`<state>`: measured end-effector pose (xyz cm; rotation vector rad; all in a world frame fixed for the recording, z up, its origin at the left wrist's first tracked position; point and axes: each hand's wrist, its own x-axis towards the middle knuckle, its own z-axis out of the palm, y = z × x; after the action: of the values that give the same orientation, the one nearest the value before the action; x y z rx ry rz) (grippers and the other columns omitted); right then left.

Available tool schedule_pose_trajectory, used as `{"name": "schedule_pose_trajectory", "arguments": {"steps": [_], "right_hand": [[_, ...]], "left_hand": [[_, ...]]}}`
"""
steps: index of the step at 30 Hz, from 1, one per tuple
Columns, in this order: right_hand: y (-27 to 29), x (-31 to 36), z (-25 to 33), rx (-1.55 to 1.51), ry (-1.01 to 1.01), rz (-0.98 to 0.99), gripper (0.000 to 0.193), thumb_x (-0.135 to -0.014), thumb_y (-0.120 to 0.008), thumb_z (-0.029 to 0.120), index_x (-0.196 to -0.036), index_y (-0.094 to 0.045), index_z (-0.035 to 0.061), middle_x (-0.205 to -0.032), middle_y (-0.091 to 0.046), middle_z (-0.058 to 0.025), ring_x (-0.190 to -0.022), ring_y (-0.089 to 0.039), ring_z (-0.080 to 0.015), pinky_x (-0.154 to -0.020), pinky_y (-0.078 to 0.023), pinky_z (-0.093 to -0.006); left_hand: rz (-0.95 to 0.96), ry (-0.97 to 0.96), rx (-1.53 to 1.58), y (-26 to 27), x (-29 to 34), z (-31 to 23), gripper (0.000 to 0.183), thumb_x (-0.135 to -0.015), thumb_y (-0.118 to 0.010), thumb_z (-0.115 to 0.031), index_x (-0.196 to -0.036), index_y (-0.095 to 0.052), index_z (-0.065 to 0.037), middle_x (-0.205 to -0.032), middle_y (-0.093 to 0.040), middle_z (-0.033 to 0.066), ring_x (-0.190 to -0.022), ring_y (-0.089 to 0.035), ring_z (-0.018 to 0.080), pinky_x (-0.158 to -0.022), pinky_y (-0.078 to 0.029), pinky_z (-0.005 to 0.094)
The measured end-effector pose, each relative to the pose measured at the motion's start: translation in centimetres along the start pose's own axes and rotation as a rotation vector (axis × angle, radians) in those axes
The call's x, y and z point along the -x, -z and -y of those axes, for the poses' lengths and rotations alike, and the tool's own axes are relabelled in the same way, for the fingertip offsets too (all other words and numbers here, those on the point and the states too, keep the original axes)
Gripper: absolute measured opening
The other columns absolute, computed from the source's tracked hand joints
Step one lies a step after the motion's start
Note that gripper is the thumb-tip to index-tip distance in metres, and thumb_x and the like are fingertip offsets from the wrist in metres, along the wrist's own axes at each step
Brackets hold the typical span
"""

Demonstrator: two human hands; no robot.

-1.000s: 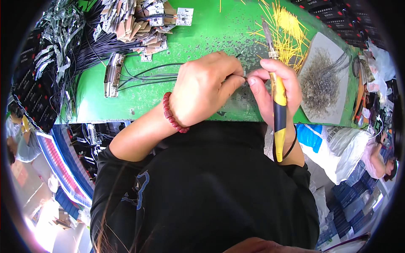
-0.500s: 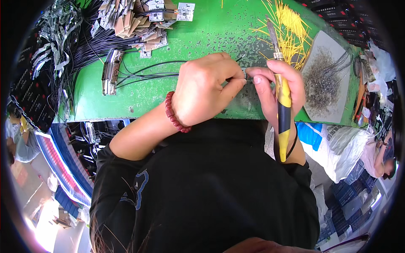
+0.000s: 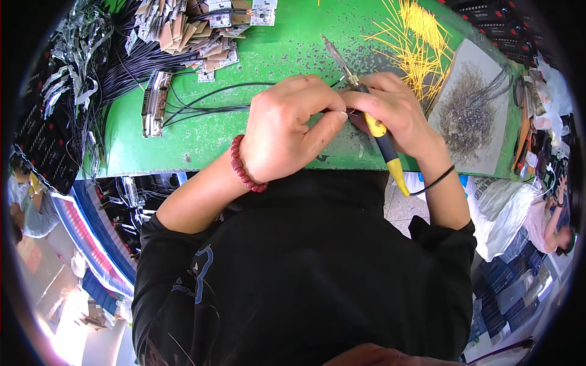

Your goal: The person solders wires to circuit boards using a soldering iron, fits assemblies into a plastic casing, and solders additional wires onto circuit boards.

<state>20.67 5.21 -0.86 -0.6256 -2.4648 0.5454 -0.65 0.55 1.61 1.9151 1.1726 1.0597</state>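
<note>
My left hand [image 3: 295,125], with a red bead bracelet at its wrist, is closed in a pinch on thin black wires [image 3: 235,109]. The wires run left across the green tabletop to a shiny metal-like piece [image 3: 156,104]. In my right hand [image 3: 395,113] is a soldering iron [image 3: 386,148] with a yellow and black handle. Its metal shaft slants up and left, away from me, and its tip is in the air beyond the left fingertips. Both hands' fingertips meet; what lies between them is mostly hidden.
Yellow thin strips or wires [image 3: 420,46] lie scattered at the far right. A pale board [image 3: 488,143] beside them bears dark grey debris. At the far left are a bundle of black cables [image 3: 131,76] with small white circuit boards [image 3: 264,12] and crumpled clear-silvery strips [image 3: 82,49].
The soldering iron has swung from nearly upright to a leftward slant. My right hand has turned and its fingers have closed in against the left fingertips. My left hand has shifted slightly left.
</note>
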Motion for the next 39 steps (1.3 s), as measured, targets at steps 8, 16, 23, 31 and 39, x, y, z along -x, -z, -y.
{"name": "schedule_pose_trajectory", "arguments": {"steps": [8, 16, 23, 31, 39], "right_hand": [[-2.2, 0.7, 3.2, 0.160, -0.289, -0.234, 0.051, -0.063, -0.075, 0.017, -0.113, -0.064, 0.0136, -0.066, -0.047, -0.0028, -0.065, -0.049, -0.0227, -0.058, -0.040, -0.0349], [-0.7, 3.0, 3.3, -0.285, -0.486, -0.347, 0.051, -0.074, -0.076, 0.010, -0.123, -0.060, 0.0078, -0.088, -0.066, -0.0058, -0.070, -0.058, -0.0215, -0.065, -0.048, -0.0318], [5.7, 14.0, 1.4, -0.200, -0.909, -1.133, 0.053, -0.095, -0.045, 0.037, -0.119, -0.059, -0.0089, -0.061, -0.054, -0.0027, -0.050, -0.040, -0.0038, -0.046, -0.026, -0.0169], [7.0, 15.6, -0.4, -0.158, -0.823, -1.244, 0.014, -0.076, -0.053, -0.001, -0.089, -0.058, -0.0052, -0.067, -0.058, -0.0075, -0.056, -0.055, -0.0112, -0.057, -0.043, -0.0205], [6.7, 15.8, -1.1, -0.137, -0.840, -1.247, 0.014, -0.076, -0.054, 0.000, -0.089, -0.059, -0.0044, -0.071, -0.058, -0.0087, -0.056, -0.055, -0.0128, -0.056, -0.043, -0.0211]], "left_hand": [[0.007, -0.075, -0.113, -2.8, -0.2, 1.1, 0.007, -0.072, -0.066, -0.005, -0.075, -0.060, -0.006, -0.075, -0.062, 0.0085, -0.071, -0.061, 0.0290, -0.062, -0.050, 0.0383], [0.100, -0.062, -0.175, -3.6, -0.7, 1.9, 0.008, -0.071, -0.066, -0.002, -0.076, -0.060, -0.004, -0.079, -0.061, 0.0098, -0.075, -0.061, 0.0288, -0.066, -0.050, 0.0368], [0.142, -0.062, -0.154, -3.4, -1.0, 1.4, 0.011, -0.066, -0.068, 0.002, -0.071, -0.061, -0.005, -0.079, -0.063, 0.0077, -0.072, -0.061, 0.0267, -0.064, -0.051, 0.0346], [0.175, -0.019, -0.166, -3.3, -1.0, 1.3, 0.011, -0.067, -0.068, 0.003, -0.071, -0.061, -0.003, -0.084, -0.065, 0.0087, -0.076, -0.062, 0.0256, -0.069, -0.051, 0.0332], [0.154, -0.042, -0.163, -3.2, -1.0, 1.4, 0.011, -0.067, -0.070, 0.001, -0.071, -0.060, -0.004, -0.084, -0.066, 0.0091, -0.076, -0.064, 0.0258, -0.068, -0.052, 0.0338]]}}
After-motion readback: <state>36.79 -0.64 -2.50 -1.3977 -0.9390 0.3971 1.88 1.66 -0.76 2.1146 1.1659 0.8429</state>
